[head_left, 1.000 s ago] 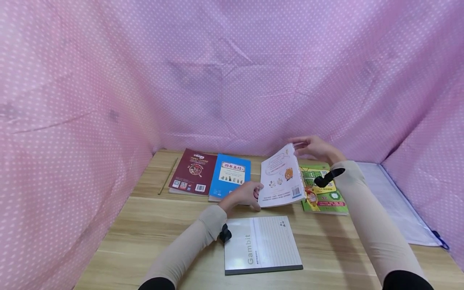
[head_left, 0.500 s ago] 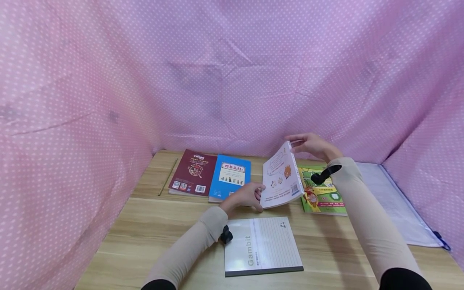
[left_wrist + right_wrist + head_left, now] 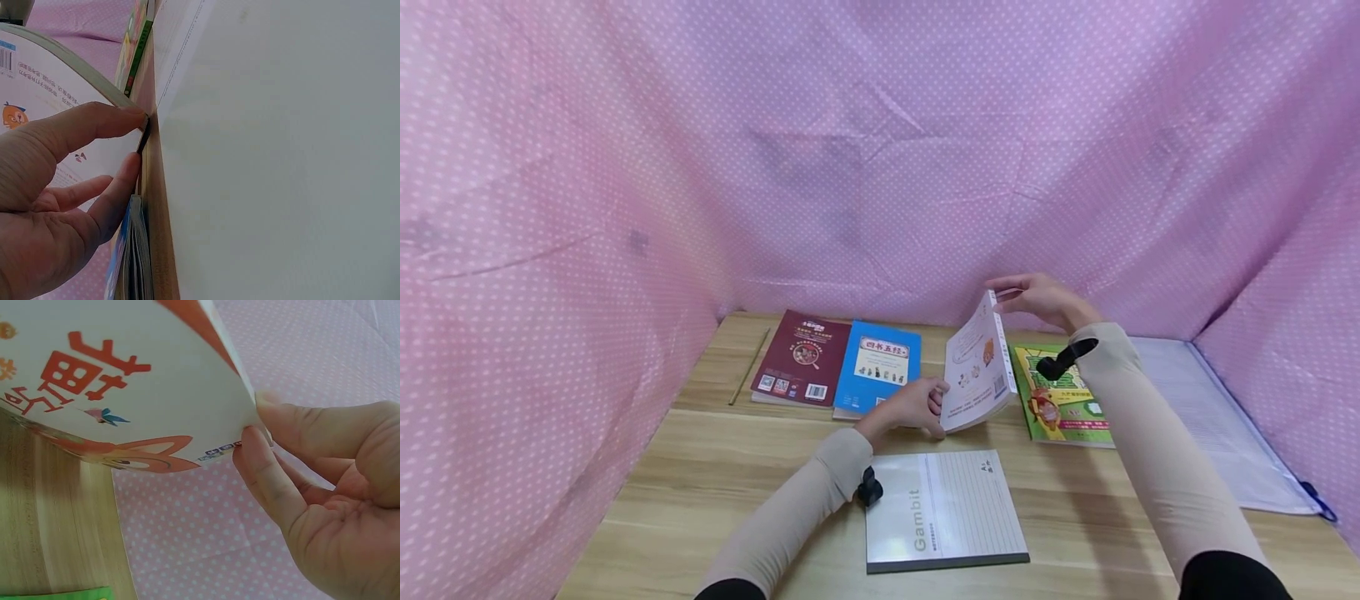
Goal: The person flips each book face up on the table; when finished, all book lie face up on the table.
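Hands (image 3: 910,406) (image 3: 1037,300) pinch white book (image 3: 976,367) nearly upright, long axis rising away.

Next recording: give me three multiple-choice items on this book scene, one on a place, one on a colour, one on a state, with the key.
1. Where does the grey lined notepad lie?
A. at the near table edge
B. against the pink cloth
C. on the green book

2. What colour is the flat book just right of the maroon book?
A. yellow
B. blue
C. black

3. How is the white picture book?
A. flat, untouched
B. tipped up on edge, held by both hands
C. closed under the notepad

Key: A, it sits nearest the camera; B, its cover is blue; B, the left hand holds its lower corner, the right hand its top.
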`<action>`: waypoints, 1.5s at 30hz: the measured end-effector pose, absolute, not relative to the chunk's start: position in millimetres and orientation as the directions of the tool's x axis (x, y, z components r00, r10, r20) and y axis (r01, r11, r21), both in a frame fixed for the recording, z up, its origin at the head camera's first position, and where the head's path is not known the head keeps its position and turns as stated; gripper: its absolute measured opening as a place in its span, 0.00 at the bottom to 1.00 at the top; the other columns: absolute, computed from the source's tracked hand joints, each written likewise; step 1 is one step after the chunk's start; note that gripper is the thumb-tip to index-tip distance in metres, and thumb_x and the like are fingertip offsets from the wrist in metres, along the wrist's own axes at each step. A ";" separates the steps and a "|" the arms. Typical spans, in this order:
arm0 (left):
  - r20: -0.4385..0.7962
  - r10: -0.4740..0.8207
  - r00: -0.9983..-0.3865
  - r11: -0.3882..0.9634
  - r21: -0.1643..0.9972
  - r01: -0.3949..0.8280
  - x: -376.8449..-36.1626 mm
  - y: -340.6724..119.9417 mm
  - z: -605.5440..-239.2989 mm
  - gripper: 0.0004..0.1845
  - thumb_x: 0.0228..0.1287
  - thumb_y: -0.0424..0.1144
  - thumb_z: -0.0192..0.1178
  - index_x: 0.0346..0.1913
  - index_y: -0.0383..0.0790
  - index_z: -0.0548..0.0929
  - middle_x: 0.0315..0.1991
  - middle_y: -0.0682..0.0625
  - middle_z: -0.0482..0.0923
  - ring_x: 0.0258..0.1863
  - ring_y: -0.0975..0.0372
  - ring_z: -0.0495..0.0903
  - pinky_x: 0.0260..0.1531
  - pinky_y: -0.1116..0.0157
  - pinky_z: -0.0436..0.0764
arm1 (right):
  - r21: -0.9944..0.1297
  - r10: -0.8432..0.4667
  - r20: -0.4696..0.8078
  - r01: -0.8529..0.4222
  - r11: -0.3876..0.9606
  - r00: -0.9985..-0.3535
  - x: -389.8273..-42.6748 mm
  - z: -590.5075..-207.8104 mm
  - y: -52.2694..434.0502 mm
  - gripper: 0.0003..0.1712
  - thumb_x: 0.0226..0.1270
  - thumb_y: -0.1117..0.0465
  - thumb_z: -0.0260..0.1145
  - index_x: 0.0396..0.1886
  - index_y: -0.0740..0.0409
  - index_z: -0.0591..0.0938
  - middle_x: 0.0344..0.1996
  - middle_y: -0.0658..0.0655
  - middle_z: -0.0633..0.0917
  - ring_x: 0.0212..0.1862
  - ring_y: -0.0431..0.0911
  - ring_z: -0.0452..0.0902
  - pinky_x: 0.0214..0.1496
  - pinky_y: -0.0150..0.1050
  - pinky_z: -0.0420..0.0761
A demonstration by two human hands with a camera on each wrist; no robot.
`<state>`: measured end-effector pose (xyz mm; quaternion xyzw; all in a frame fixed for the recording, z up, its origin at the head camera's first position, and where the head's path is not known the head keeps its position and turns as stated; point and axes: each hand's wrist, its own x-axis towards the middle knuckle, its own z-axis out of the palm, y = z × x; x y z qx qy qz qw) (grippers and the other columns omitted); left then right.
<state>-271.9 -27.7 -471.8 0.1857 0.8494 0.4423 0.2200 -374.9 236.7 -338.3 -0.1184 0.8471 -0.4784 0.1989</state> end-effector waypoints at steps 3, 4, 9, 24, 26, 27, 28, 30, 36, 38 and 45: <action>-0.214 0.508 -0.834 0.531 0.840 0.108 -270.4 -28.1 -472.2 0.42 0.46 0.28 0.80 0.67 0.40 0.73 0.45 0.50 0.75 0.43 0.61 0.75 0.45 0.68 0.79 | -0.866 -0.401 -0.218 -0.012 0.499 -0.890 -375.4 -340.8 234.1 0.37 0.70 0.65 0.67 0.77 0.58 0.66 0.75 0.67 0.67 0.76 0.62 0.62 0.79 0.60 0.59; -0.215 0.507 -0.835 0.528 0.843 0.103 -270.1 -28.2 -472.4 0.42 0.46 0.27 0.80 0.67 0.40 0.73 0.45 0.50 0.75 0.43 0.61 0.75 0.45 0.68 0.79 | -0.868 -0.401 -0.219 -0.010 0.496 -0.889 -375.7 -341.7 233.5 0.37 0.70 0.64 0.67 0.77 0.58 0.67 0.75 0.67 0.67 0.76 0.62 0.62 0.80 0.60 0.59; -0.210 0.507 -0.836 0.514 0.853 0.097 -269.2 -27.7 -473.5 0.41 0.45 0.27 0.80 0.66 0.39 0.73 0.44 0.50 0.75 0.43 0.60 0.74 0.45 0.67 0.79 | -0.865 -0.403 -0.215 -0.018 0.502 -0.890 -376.1 -342.9 230.6 0.37 0.71 0.62 0.67 0.77 0.57 0.66 0.75 0.67 0.67 0.77 0.62 0.60 0.80 0.60 0.57; -0.203 0.492 -0.846 0.502 0.861 0.085 -268.1 -26.9 -477.0 0.43 0.45 0.27 0.80 0.67 0.40 0.72 0.45 0.50 0.76 0.43 0.61 0.75 0.47 0.66 0.78 | -0.881 -0.400 -0.191 -0.024 0.473 -0.896 -377.7 -343.4 219.7 0.36 0.72 0.65 0.66 0.77 0.60 0.66 0.74 0.68 0.68 0.75 0.60 0.63 0.79 0.57 0.62; -0.201 0.491 -0.847 0.490 0.868 0.078 -267.2 -26.9 -477.4 0.43 0.45 0.27 0.80 0.67 0.40 0.72 0.45 0.50 0.76 0.44 0.61 0.75 0.48 0.66 0.79 | -0.883 -0.402 -0.185 -0.028 0.469 -0.897 -377.3 -343.5 217.5 0.36 0.72 0.66 0.65 0.77 0.61 0.66 0.74 0.68 0.68 0.74 0.60 0.64 0.79 0.56 0.63; -0.199 0.492 -0.848 0.481 0.874 0.074 -266.9 -26.7 -477.6 0.43 0.44 0.27 0.80 0.66 0.40 0.72 0.46 0.50 0.76 0.44 0.61 0.76 0.49 0.66 0.79 | -0.886 -0.399 -0.182 -0.025 0.462 -0.898 -377.2 -343.8 216.8 0.35 0.72 0.66 0.65 0.77 0.61 0.66 0.74 0.69 0.68 0.74 0.61 0.65 0.79 0.56 0.63; -0.198 0.493 -0.848 0.478 0.875 0.074 -266.5 -26.7 -477.7 0.43 0.44 0.27 0.80 0.67 0.40 0.72 0.46 0.51 0.76 0.44 0.62 0.76 0.50 0.66 0.79 | -0.888 -0.397 -0.179 -0.026 0.460 -0.900 -377.0 -343.8 216.1 0.35 0.72 0.66 0.65 0.77 0.61 0.66 0.73 0.69 0.69 0.73 0.60 0.65 0.79 0.56 0.64; -0.193 0.494 -0.848 0.465 0.883 0.070 -265.7 -26.9 -477.3 0.44 0.44 0.28 0.80 0.67 0.40 0.72 0.47 0.50 0.77 0.45 0.62 0.77 0.51 0.66 0.80 | -0.890 -0.394 -0.173 -0.028 0.455 -0.903 -377.2 -344.6 214.8 0.35 0.72 0.66 0.65 0.76 0.60 0.67 0.73 0.68 0.69 0.73 0.60 0.65 0.79 0.55 0.64; -0.152 0.509 -0.847 0.398 0.914 0.075 -263.6 -28.6 -472.7 0.45 0.48 0.28 0.78 0.72 0.39 0.70 0.50 0.47 0.78 0.47 0.60 0.80 0.55 0.63 0.82 | -0.892 -0.399 -0.143 -0.056 0.448 -0.906 -377.9 -345.9 210.1 0.34 0.72 0.65 0.66 0.76 0.61 0.68 0.73 0.68 0.69 0.73 0.60 0.65 0.79 0.55 0.62; -0.121 0.518 -0.847 0.365 0.927 0.090 -263.3 -28.9 -469.2 0.45 0.50 0.27 0.77 0.72 0.39 0.70 0.51 0.45 0.78 0.48 0.60 0.81 0.55 0.63 0.82 | -0.897 -0.396 -0.132 -0.061 0.438 -0.909 -377.8 -346.3 208.2 0.34 0.72 0.65 0.66 0.75 0.61 0.69 0.73 0.67 0.69 0.73 0.59 0.65 0.79 0.54 0.63; -0.031 0.515 -0.856 0.271 0.954 0.129 -262.7 -32.4 -437.9 0.43 0.53 0.32 0.77 0.73 0.45 0.70 0.52 0.47 0.80 0.50 0.61 0.82 0.50 0.65 0.85 | -0.917 -0.401 -0.088 -0.084 0.391 -0.912 -378.0 -347.3 201.1 0.34 0.71 0.67 0.66 0.74 0.64 0.68 0.74 0.68 0.68 0.71 0.60 0.67 0.79 0.55 0.63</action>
